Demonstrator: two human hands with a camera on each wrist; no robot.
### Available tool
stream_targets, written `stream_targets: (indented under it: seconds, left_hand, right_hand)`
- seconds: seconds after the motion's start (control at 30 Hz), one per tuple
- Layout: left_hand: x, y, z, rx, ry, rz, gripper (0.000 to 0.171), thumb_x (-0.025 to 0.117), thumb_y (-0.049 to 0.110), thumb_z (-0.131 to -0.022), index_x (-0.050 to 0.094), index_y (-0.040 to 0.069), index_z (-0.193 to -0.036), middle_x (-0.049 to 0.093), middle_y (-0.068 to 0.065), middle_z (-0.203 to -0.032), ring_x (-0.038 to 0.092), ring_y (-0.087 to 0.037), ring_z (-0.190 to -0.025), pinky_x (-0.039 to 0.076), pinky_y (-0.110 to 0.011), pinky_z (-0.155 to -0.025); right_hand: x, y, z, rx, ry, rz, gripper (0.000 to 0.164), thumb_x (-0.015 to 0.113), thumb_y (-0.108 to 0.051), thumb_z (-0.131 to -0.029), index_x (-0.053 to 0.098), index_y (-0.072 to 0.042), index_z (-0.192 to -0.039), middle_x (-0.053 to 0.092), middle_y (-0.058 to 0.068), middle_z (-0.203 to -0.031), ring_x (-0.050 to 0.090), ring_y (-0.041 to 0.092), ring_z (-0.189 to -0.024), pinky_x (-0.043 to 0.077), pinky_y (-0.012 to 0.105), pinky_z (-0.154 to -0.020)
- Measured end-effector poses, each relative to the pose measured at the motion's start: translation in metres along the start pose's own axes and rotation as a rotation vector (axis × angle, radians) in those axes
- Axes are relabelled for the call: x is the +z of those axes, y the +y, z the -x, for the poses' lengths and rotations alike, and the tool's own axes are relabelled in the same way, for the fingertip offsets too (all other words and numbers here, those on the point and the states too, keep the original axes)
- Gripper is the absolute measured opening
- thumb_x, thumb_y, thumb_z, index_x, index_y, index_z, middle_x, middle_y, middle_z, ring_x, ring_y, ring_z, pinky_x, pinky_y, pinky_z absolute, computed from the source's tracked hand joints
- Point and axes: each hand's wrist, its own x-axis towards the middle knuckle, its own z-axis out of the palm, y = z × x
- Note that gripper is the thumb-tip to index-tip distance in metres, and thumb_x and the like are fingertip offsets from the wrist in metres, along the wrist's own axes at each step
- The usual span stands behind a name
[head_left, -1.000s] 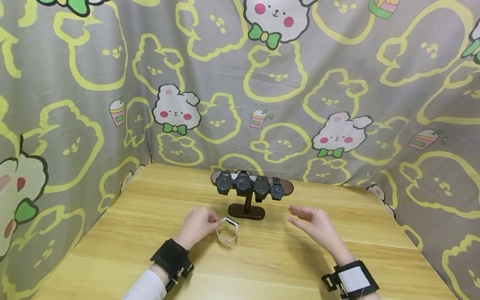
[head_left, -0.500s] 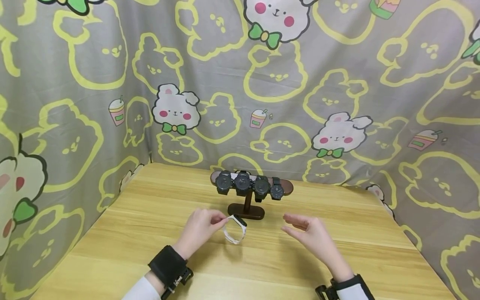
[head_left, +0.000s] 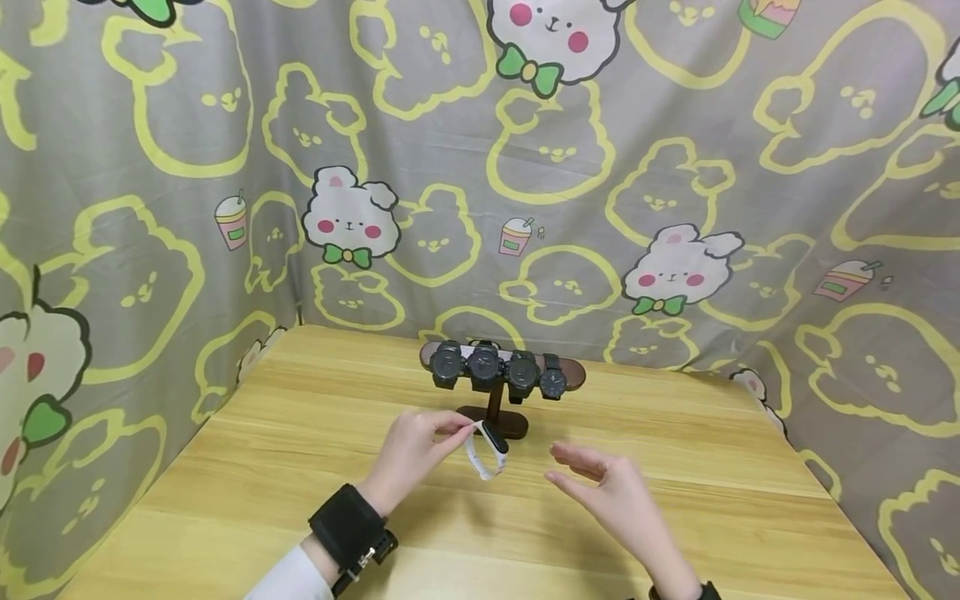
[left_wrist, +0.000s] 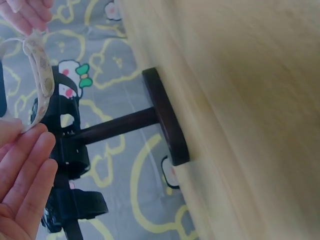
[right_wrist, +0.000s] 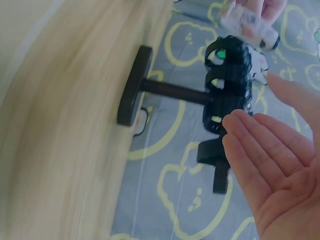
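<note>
My left hand pinches a white fitness band between thumb and fingertips. The band hangs as a closed loop above the table, its dark screen facing up and right. In the left wrist view its strap looks pale with a small pattern. To the right, apart from the band, my right hand hovers with extended fingers and holds nothing; its palm shows in the right wrist view. Behind both hands stands a dark brown watch stand, its base partly hidden by the left hand and band.
Several black watches hang side by side on the stand's bar. The stand is on a light wooden table. A grey curtain with yellow bear outlines encloses the table's back and sides.
The left hand has carried the fitness band to the right and slightly up, and the band has turned. My right hand has come left and a little nearer to me, closer to the band.
</note>
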Motion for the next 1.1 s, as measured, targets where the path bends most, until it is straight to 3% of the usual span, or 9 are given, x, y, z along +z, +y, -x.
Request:
stream_targets:
  seconds: [0.23, 0.63, 0.8, 1.1]
  left_hand:
    - [0.003, 0.009, -0.009, 0.052, 0.012, 0.024, 0.009, 0.079, 0.011, -0.088, 0.081, 0.01, -0.097, 0.082, -0.003, -0.089, 0.078, -0.011, -0.075, 0.061, -0.015, -0.07]
    - [0.01, 0.018, -0.02, 0.073, -0.006, 0.088, 0.012, 0.076, 0.013, -0.091, 0.081, 0.009, -0.101, 0.082, -0.005, -0.094, 0.079, -0.013, -0.077, 0.064, -0.025, -0.069]
    - [0.013, 0.02, -0.023, 0.067, 0.01, 0.103, 0.011, 0.077, 0.011, -0.09, 0.081, 0.009, -0.1, 0.082, -0.005, -0.093, 0.079, -0.012, -0.079, 0.063, -0.021, -0.07]
    - [0.018, 0.022, -0.029, 0.136, 0.055, 0.109, 0.013, 0.079, 0.011, -0.088, 0.081, 0.011, -0.101, 0.082, -0.002, -0.093, 0.079, -0.01, -0.08, 0.06, -0.013, -0.073]
  right_hand:
    - [0.011, -0.015, 0.012, 0.027, 0.028, -0.044, 0.029, 0.084, -0.02, -0.085, 0.079, -0.014, -0.113, 0.08, 0.005, -0.114, 0.077, 0.022, -0.107, 0.062, 0.034, -0.094]
    - [0.032, -0.028, 0.024, -0.012, 0.155, -0.09, 0.024, 0.086, -0.011, -0.081, 0.081, -0.012, -0.105, 0.081, 0.003, -0.107, 0.079, 0.021, -0.1, 0.064, 0.029, -0.089]
    - [0.04, -0.03, 0.026, -0.024, 0.23, -0.078, 0.024, 0.088, -0.011, -0.079, 0.082, -0.012, -0.102, 0.082, 0.004, -0.102, 0.079, 0.023, -0.097, 0.064, 0.027, -0.084]
    - [0.054, -0.032, 0.028, -0.074, 0.385, -0.059, 0.026, 0.09, -0.008, -0.074, 0.083, -0.013, -0.099, 0.082, 0.004, -0.095, 0.08, 0.016, -0.089, 0.055, 0.006, -0.078]
